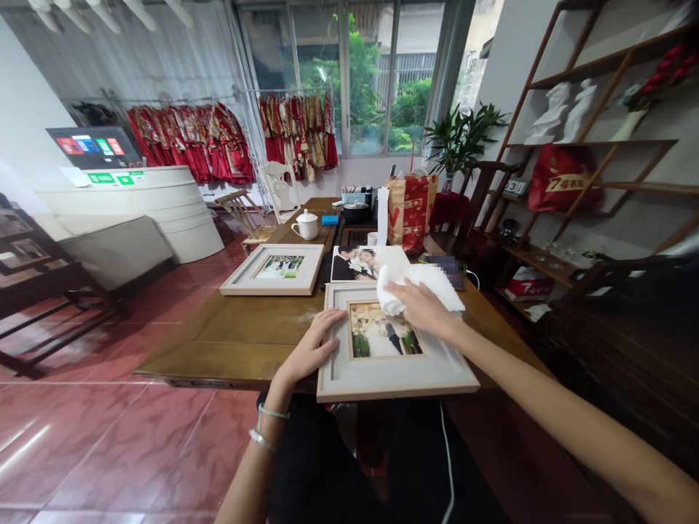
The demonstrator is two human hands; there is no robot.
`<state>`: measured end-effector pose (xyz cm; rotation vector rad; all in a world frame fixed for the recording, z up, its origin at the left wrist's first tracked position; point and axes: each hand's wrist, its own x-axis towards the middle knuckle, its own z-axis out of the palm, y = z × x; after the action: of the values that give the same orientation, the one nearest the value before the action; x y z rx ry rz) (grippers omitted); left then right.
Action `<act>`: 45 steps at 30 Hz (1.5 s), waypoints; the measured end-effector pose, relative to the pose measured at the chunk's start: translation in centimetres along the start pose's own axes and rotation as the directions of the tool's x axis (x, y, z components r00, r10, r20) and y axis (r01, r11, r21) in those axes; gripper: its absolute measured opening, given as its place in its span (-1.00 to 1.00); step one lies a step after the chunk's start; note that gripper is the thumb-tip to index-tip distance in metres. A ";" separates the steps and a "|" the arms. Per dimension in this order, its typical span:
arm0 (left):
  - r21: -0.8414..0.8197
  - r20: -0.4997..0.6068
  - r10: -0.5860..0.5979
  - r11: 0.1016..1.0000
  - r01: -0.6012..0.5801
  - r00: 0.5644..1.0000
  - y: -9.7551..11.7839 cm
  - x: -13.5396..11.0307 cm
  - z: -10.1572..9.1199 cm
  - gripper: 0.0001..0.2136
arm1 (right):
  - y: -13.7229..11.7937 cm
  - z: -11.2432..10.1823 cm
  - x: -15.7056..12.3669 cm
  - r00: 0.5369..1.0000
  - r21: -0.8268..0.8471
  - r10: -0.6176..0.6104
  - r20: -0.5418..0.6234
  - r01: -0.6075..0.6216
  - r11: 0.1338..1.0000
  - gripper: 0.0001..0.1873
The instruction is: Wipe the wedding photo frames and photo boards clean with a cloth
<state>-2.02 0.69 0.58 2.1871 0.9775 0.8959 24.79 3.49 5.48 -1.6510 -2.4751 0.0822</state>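
Note:
A framed wedding photo [334, 367] with a pale wood edge and a wide white mat lies flat before me, its near edge overhanging the table. On its left side rests my left hand [320, 338], fingers stretched out and holding nothing. My right hand [423, 306] presses a bunched white cloth [437, 280] onto the upper right part of the frame. The fingertips lie over the cloth, which covers that corner. Just behind, a loose print [349, 266] of a couple lies partly under the cloth. A second framed photo [234, 282] sits to the left.
The wooden table [218, 335] also holds a white lidded mug [306, 225], a small blue box [329, 220], a dark pot [356, 212] and a red and brown paper bag [408, 215]. A white cable [446, 451] hangs at the near edge. Dark chairs stand on both sides.

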 end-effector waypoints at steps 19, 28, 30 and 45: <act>-0.005 -0.028 -0.021 1.000 0.021 0.999 0.1 0.0 0.2 -0.56 | -3.9 -4.5 -11.0 0.856 0.374 -0.401 0.327 0.273 0.887 -0.07; 0.001 -0.004 0.003 1.000 -0.003 1.000 0.1 -0.1 0.0 -0.55 | 1.5 -1.7 -3.6 0.998 -0.126 0.051 0.025 -0.047 0.991 -0.21; 0.007 -0.004 0.001 1.000 -0.001 1.000 0.0 0.0 0.0 -0.55 | 2.2 -0.9 -1.3 0.994 -0.149 0.092 -0.053 -0.099 0.984 -0.25; -0.026 -0.006 -0.018 1.000 0.018 1.000 -0.1 0.0 0.1 -0.56 | -5.1 -3.5 -11.0 0.901 0.192 -0.326 0.288 0.279 0.941 -0.13</act>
<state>-1.97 0.67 0.46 2.1523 0.9818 0.9022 24.86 -8.73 8.46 -1.2564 -2.8492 0.5148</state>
